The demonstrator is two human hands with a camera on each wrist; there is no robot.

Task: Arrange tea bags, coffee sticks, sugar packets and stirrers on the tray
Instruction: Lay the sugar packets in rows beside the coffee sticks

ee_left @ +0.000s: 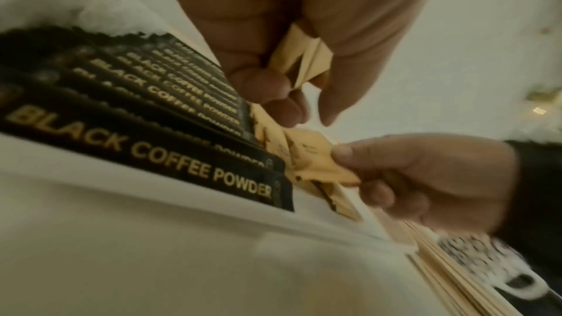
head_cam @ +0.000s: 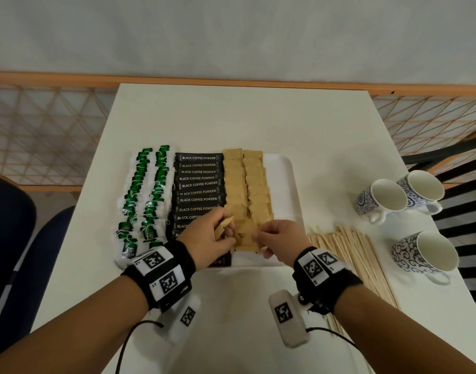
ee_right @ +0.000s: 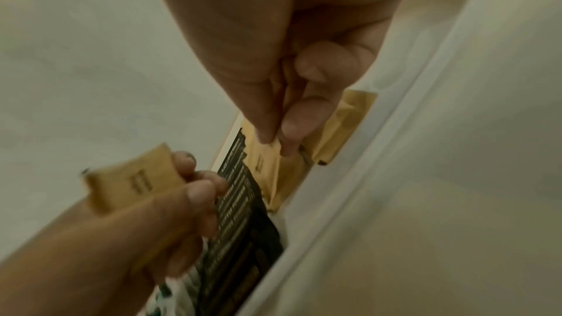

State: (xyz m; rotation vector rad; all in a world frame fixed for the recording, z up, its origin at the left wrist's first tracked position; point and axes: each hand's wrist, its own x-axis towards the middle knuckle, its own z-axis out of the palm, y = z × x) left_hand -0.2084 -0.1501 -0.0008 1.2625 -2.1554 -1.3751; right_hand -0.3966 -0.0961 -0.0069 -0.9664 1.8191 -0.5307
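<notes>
Two hands work over my tray (head_cam: 291, 171): my left hand (head_cam: 207, 236) grips spare sugar packets (head_cam: 224, 227), while my right hand (head_cam: 281, 238) pinches one sugar packet (ee_left: 319, 160) at the near end of the brown rows.

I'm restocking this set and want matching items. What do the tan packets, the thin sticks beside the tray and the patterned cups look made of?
The tan square sugar packets look like matte kraft paper: dull, and creased where the left hand and right hand pinch them. The pale thin stirrer sticks look like bare unfinished wood. The blue-and-white patterned cups look like glazed ceramic, smooth white inside; porcelain or stoneware is unclear.
</notes>
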